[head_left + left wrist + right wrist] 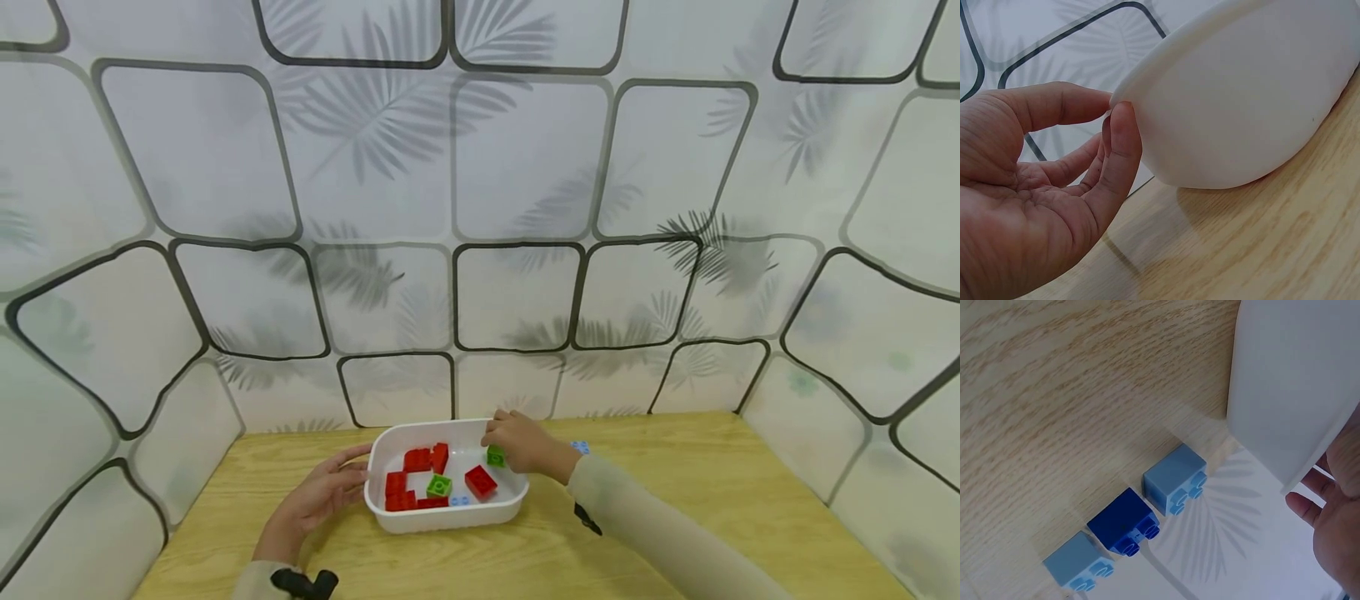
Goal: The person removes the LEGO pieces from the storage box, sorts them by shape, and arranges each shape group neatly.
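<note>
A white tray (442, 522) on the table holds red bricks (480, 482), a green brick (439, 486) and a light blue brick (460, 501). At its left end my left hand (330, 492) pinches the rim; the left wrist view shows the digits meeting at the edge. My right hand (521, 446) reaches over the far right corner with bent fingers, gripping a second green brick (496, 456) partly covered by the hand. That grip is hidden in the right wrist view, where the tray wall (1291, 381) stands in front of the fingers (1303, 508).
Right of the tray, by the back wall, lie a light blue brick (1175, 478), a dark blue brick (1124, 520) and another light blue brick (1079, 559). Patterned fabric walls (517, 292) enclose the wooden table (660, 475) at the back and both sides.
</note>
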